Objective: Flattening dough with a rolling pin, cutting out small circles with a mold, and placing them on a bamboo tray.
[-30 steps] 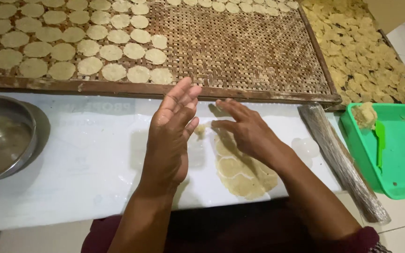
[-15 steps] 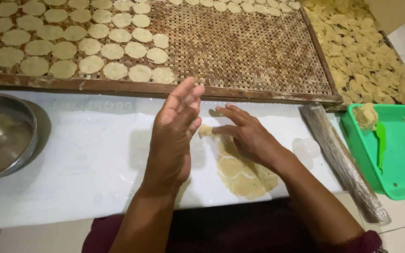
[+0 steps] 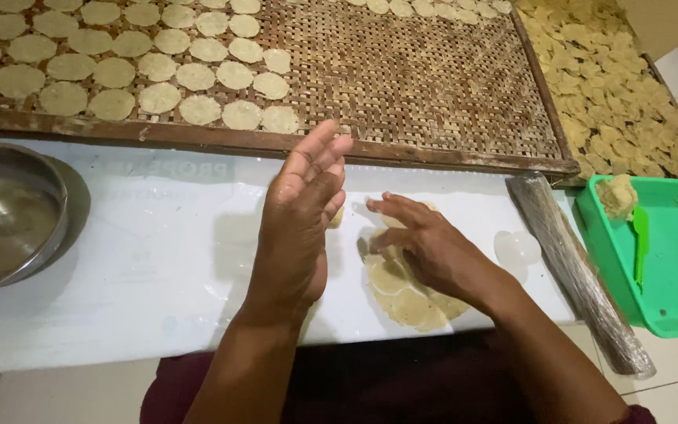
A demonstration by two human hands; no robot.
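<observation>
Two hands over the white sheet: left hand (image 3: 300,224), right hand (image 3: 425,247). One steel bowl (image 3: 5,216). One woven tray (image 3: 402,63), dough discs (image 3: 158,67) on it too many to count surely. One wrapped rolling pin (image 3: 574,271). One green tub (image 3: 661,259), one dough lump (image 3: 617,195) inside.

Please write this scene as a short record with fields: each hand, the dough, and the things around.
left hand: raised on edge, open, holds nothing
right hand: fingers on the dough sheet
dough sheet: flat, cut into rounds, on white work surface
woven tray: rows of dough rounds
steel bowl: far left
rolling pin: right
green tray: dough lump, green tool
</observation>
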